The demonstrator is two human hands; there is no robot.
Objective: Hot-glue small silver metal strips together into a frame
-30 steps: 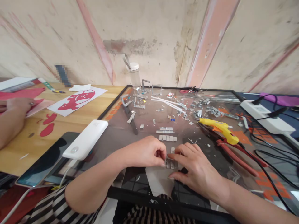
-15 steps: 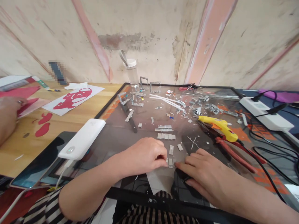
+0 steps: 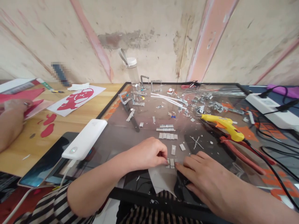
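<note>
Low over the dark glass-like tabletop, my left hand (image 3: pixel 149 155) has its fingers curled in. Its thumb and index tip meet at the left one of two small grey flat pieces (image 3: pixel 172 163) lying side by side. My right hand (image 3: pixel 205 174) rests palm down with fingers stretched out, its index tip at the right edge of the pair. Two more loose pieces lie just beyond: an upright one (image 3: pixel 173 149) and a tilted one (image 3: pixel 182 147). Farther off is a row of several joined grey pieces (image 3: pixel 168 136), with thin strips (image 3: pixel 165 128) behind it.
On the right lie a yellow hot glue gun (image 3: pixel 223 124), red-handled pliers (image 3: pixel 243 155) and a white power strip (image 3: pixel 271 110). A white power bank (image 3: pixel 85 140) sits left. Scraps (image 3: pixel 203 101) and a bottle (image 3: pixel 132 73) are farther back. Another person's hand (image 3: pixel 14 118) holds red paper.
The view has shifted slightly, so most things sit a little farther right. Both hands stay at the two small grey pieces with almost the same pose.
</note>
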